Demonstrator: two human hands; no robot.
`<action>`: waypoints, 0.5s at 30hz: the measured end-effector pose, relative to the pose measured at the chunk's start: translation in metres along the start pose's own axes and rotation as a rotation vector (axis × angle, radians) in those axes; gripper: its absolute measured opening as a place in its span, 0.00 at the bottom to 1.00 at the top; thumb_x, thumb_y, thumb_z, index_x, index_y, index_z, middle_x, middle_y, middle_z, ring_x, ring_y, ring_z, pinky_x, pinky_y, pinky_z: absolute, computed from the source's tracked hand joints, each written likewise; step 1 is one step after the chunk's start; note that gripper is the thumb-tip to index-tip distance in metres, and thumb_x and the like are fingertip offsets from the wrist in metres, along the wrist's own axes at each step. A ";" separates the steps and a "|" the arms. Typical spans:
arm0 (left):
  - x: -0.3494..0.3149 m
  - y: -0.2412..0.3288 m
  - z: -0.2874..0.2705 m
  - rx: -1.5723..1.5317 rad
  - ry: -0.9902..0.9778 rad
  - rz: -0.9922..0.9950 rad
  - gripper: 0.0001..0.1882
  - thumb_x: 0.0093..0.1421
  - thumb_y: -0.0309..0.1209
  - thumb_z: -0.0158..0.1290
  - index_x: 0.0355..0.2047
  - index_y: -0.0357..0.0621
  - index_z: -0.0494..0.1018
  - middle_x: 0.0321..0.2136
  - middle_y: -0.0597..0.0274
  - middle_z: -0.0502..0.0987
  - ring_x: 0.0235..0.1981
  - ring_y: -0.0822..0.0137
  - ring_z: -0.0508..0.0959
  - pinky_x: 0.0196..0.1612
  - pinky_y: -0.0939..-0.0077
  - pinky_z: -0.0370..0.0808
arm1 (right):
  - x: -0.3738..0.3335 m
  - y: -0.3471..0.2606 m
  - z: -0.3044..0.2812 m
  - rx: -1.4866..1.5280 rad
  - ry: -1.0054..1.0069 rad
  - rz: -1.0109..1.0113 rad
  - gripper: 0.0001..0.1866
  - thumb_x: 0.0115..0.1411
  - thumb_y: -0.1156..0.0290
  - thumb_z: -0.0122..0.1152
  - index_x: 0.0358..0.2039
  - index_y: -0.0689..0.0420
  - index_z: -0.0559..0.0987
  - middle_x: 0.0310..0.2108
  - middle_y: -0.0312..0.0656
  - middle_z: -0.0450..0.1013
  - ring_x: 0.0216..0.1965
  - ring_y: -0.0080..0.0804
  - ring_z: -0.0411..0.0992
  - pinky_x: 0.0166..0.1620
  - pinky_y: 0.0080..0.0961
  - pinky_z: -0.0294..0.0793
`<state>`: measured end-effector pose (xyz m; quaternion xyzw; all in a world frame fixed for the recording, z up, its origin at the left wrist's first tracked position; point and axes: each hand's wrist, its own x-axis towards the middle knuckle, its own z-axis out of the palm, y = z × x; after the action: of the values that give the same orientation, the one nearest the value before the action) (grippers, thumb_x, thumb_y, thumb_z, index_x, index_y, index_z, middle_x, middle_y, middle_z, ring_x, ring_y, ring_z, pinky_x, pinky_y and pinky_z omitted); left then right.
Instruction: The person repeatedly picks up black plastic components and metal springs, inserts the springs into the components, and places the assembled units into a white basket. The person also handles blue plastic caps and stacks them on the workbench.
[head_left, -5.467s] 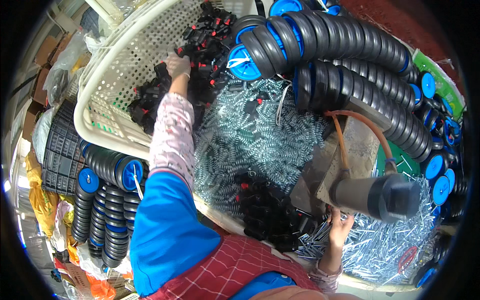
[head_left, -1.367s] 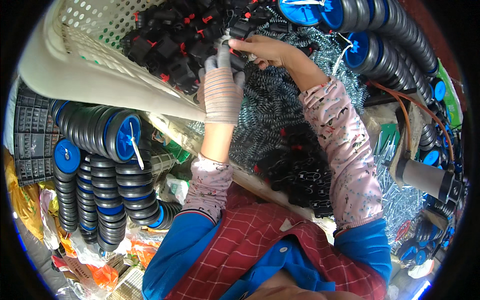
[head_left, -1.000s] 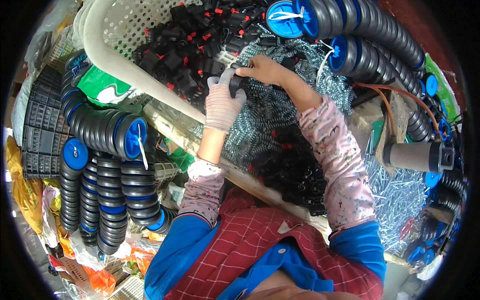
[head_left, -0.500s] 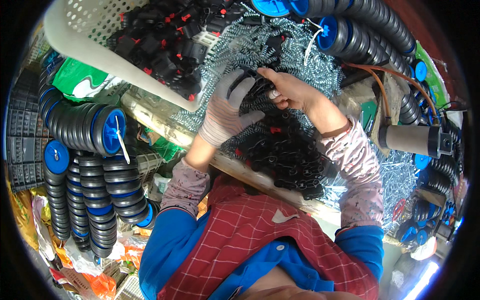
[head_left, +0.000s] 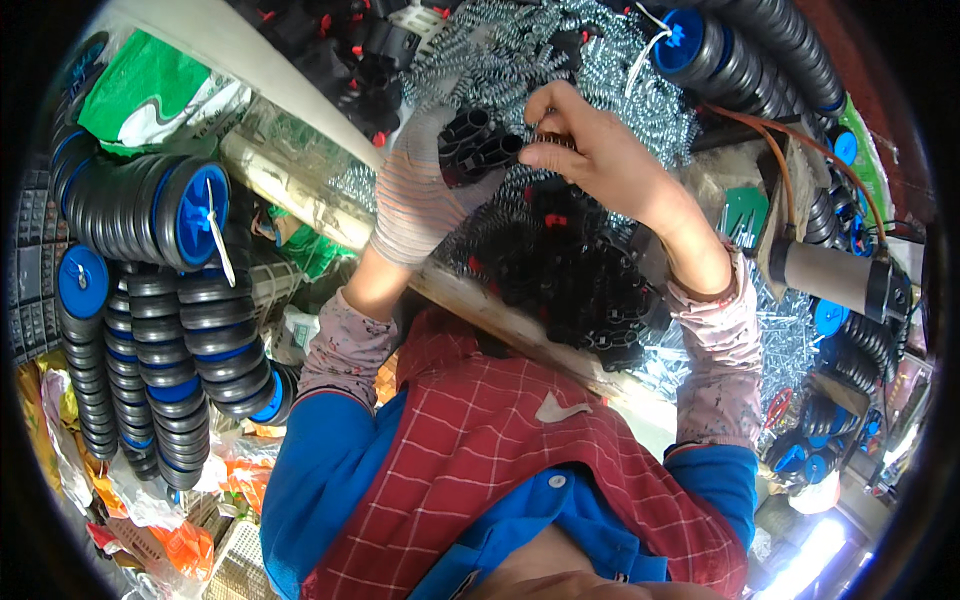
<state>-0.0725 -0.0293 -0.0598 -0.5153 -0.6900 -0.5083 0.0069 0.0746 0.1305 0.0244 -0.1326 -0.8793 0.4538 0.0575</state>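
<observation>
My left hand (head_left: 415,190), in a striped knit glove, is wrapped around a few black plastic parts (head_left: 480,145) whose round open ends face up. Close by on the right, my bare right hand (head_left: 600,155) has its fingers curled and thumb bent in. Between them sits what looks like a small metal spring (head_left: 556,140), partly hidden. Beneath both hands lies a pile of black plastic clip-like parts (head_left: 590,290) with a few red pieces. Behind it spreads a large heap of silvery coil springs (head_left: 630,85).
A white basket's rim (head_left: 290,75) slants across the upper left beside black parts with red bits. Stacks of black wheels with blue hubs (head_left: 200,215) stand at left and upper right. A grey cylinder (head_left: 830,275) and loose metal pins (head_left: 770,345) lie right. A wooden edge (head_left: 500,325) runs before me.
The left hand has turned, so the black parts' open ends now show. My right hand has drawn slightly away to the right and up. The whole view has shifted a little.
</observation>
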 end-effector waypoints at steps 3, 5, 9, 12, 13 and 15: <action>-0.002 0.003 -0.010 0.058 -0.034 0.010 0.40 0.42 0.31 0.75 0.53 0.40 0.66 0.39 0.53 0.82 0.38 0.58 0.84 0.41 0.68 0.81 | 0.002 0.005 0.007 -0.258 0.016 -0.261 0.15 0.62 0.66 0.64 0.42 0.60 0.71 0.27 0.44 0.73 0.29 0.43 0.73 0.32 0.32 0.71; 0.000 0.012 -0.021 0.068 -0.068 0.036 0.39 0.44 0.32 0.74 0.53 0.43 0.65 0.39 0.54 0.82 0.38 0.62 0.84 0.40 0.70 0.80 | 0.003 -0.007 0.010 -0.445 0.052 -0.401 0.14 0.61 0.63 0.64 0.39 0.58 0.72 0.31 0.44 0.76 0.35 0.47 0.77 0.34 0.37 0.74; -0.015 0.015 -0.034 -0.133 -0.029 -0.169 0.41 0.42 0.33 0.75 0.54 0.39 0.66 0.36 0.52 0.81 0.37 0.63 0.83 0.41 0.70 0.80 | 0.008 -0.021 0.025 -0.643 0.115 -0.471 0.13 0.61 0.60 0.62 0.39 0.54 0.73 0.33 0.40 0.76 0.34 0.44 0.77 0.33 0.35 0.77; -0.022 0.011 -0.042 -0.204 -0.054 -0.196 0.41 0.42 0.32 0.75 0.54 0.39 0.65 0.37 0.52 0.81 0.37 0.63 0.83 0.41 0.69 0.80 | 0.010 -0.018 0.038 -0.614 0.079 -0.487 0.15 0.62 0.57 0.60 0.38 0.52 0.69 0.28 0.39 0.74 0.33 0.40 0.77 0.31 0.35 0.76; -0.023 0.015 -0.047 -0.107 -0.116 -0.165 0.41 0.42 0.32 0.75 0.54 0.38 0.65 0.38 0.52 0.81 0.37 0.63 0.83 0.41 0.69 0.80 | 0.012 -0.012 0.044 -0.663 0.038 -0.518 0.16 0.63 0.55 0.59 0.41 0.52 0.69 0.28 0.39 0.74 0.32 0.41 0.77 0.30 0.37 0.76; -0.036 0.009 -0.051 -0.134 -0.093 -0.234 0.42 0.42 0.32 0.75 0.55 0.39 0.64 0.38 0.52 0.81 0.38 0.63 0.83 0.42 0.69 0.80 | 0.013 -0.011 0.050 -0.594 -0.018 -0.518 0.18 0.63 0.54 0.59 0.43 0.53 0.69 0.30 0.40 0.75 0.32 0.44 0.78 0.30 0.39 0.76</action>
<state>-0.0754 -0.0905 -0.0481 -0.4538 -0.7093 -0.5261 -0.1188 0.0487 0.0890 0.0044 0.0866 -0.9772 0.1513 0.1215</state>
